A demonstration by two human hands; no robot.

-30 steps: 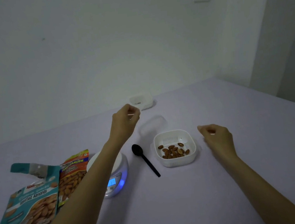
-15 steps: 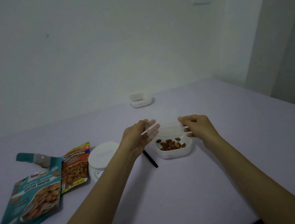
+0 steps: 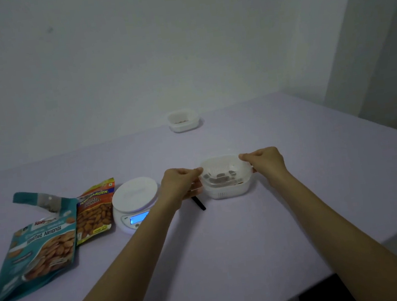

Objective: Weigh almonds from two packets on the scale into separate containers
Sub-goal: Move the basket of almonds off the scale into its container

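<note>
On the purple table (image 3: 230, 259) your left hand (image 3: 181, 182) and right hand (image 3: 266, 160) pinch a clear lid (image 3: 222, 170) over the near almond tub (image 3: 227, 191), and the far tub (image 3: 184, 125) looks done, so only closing seems left.

Dim, flat, bluish light, soft shadows, slight softness overall, wide-angle bending toward the edges.

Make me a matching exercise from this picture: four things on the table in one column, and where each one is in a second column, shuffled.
Column one:
1. teal packet
2. scale
3. clear lid
4. far container

Column two:
A. pinched by the left hand and right hand
B. farthest back, alone
C. leftmost, lying flat
D. just right of the orange packet

Pairs: 1-C, 2-D, 3-A, 4-B
</note>
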